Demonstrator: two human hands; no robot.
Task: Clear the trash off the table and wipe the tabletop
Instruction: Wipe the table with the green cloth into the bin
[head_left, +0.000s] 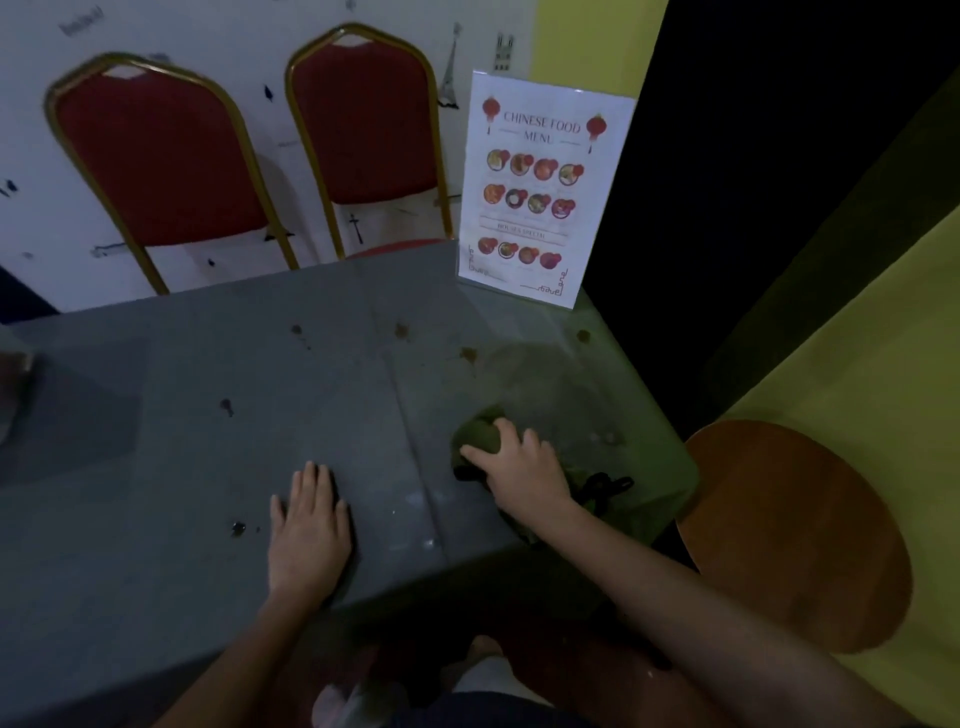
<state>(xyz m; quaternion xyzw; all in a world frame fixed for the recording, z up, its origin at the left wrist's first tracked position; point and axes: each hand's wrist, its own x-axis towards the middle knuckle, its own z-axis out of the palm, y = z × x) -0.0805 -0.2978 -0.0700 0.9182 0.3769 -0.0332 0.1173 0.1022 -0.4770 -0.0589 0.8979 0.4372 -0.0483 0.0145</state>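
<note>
A grey table (156, 467) fills the middle of the head view, with several small brown and dark stains such as one (467, 355) near the far right and one (238, 528) near the front. My right hand (524, 467) presses on a bunched dark green cloth (480, 434) at the table's right side. Part of the cloth lies under my palm and wrist. My left hand (310, 525) rests flat on the tabletop near the front edge, fingers slightly apart, holding nothing.
A standing menu card (540, 192) is at the table's far right corner. Two red chairs with gold frames (161, 161) (369, 124) stand behind the table. A round brown stool (789, 535) sits to the right. A dim object (13, 384) shows at the left edge.
</note>
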